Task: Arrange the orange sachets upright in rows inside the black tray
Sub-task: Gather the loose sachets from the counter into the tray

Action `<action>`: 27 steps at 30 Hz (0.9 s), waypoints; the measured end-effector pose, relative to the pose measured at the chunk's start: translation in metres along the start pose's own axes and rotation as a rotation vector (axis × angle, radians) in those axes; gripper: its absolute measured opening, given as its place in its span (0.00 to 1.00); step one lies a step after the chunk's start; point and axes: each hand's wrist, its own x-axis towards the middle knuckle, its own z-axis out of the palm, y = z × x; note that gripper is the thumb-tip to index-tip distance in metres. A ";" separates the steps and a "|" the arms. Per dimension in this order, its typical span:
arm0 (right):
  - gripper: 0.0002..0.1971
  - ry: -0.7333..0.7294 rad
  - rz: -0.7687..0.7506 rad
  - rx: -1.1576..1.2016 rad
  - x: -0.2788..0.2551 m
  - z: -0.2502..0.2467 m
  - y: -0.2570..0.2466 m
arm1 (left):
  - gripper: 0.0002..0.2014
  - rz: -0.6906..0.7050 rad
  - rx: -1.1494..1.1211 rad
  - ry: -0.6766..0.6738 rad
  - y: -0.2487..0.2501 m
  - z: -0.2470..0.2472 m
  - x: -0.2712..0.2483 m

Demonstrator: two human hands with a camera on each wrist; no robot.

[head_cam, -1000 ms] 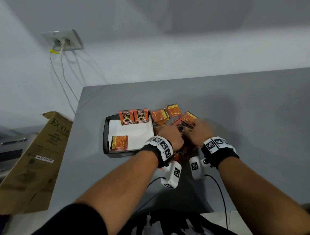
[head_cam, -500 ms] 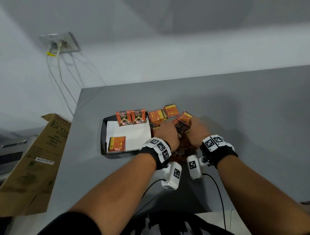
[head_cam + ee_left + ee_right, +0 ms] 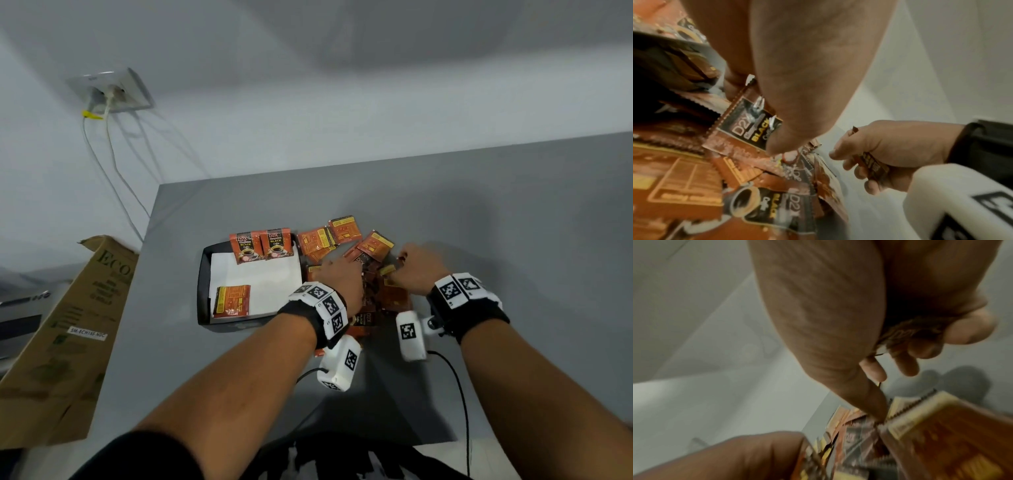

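Grey table (image 3: 479, 212) — black tray (image 3: 202, 274) holds three sachets (image 3: 261, 246).

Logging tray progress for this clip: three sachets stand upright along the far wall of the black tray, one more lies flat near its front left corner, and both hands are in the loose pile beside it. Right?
Not quite: the head view shows two upright sachets at the far wall of the black tray, not three. The flat sachet near the front left corner and the left hand and right hand in the loose pile are as stated.

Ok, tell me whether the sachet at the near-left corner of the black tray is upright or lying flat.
Lying flat. That sachet rests back-side up on the white liner of the black tray, unlike the two upright sachets at the far wall.
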 end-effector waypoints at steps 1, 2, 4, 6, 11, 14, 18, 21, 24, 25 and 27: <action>0.12 -0.025 0.022 0.006 -0.002 0.008 0.003 | 0.20 0.005 0.002 -0.005 -0.001 0.000 0.000; 0.15 -0.031 0.040 0.015 -0.006 0.013 0.004 | 0.20 0.013 -0.004 -0.007 -0.002 0.000 0.000; 0.27 -0.013 0.096 0.052 -0.008 0.024 0.007 | 0.21 0.017 -0.005 -0.015 -0.002 -0.001 0.000; 0.32 0.020 0.127 0.080 -0.008 0.030 0.008 | 0.22 0.015 0.005 -0.031 0.000 0.000 -0.002; 0.30 0.098 0.134 0.123 -0.013 0.036 0.008 | 0.18 0.028 0.024 0.005 0.003 -0.002 -0.005; 0.29 0.139 0.095 0.088 -0.018 0.040 0.009 | 0.18 0.048 -0.003 0.009 0.002 -0.004 -0.009; 0.26 0.152 0.065 0.059 -0.022 0.043 0.013 | 0.24 0.035 -0.225 0.027 -0.004 -0.012 -0.010; 0.23 0.143 0.044 0.080 -0.024 0.043 0.017 | 0.29 -0.027 -0.459 0.073 -0.012 -0.024 -0.010; 0.21 0.169 0.016 0.117 -0.026 0.038 0.022 | 0.29 -0.026 -0.444 0.054 -0.018 -0.038 -0.010; 0.23 0.173 0.016 0.122 -0.025 0.033 0.021 | 0.25 -0.007 -0.379 0.026 -0.017 -0.041 -0.010; 0.26 0.190 -0.014 0.121 -0.018 0.018 0.017 | 0.21 0.028 -0.294 -0.040 -0.016 -0.045 -0.010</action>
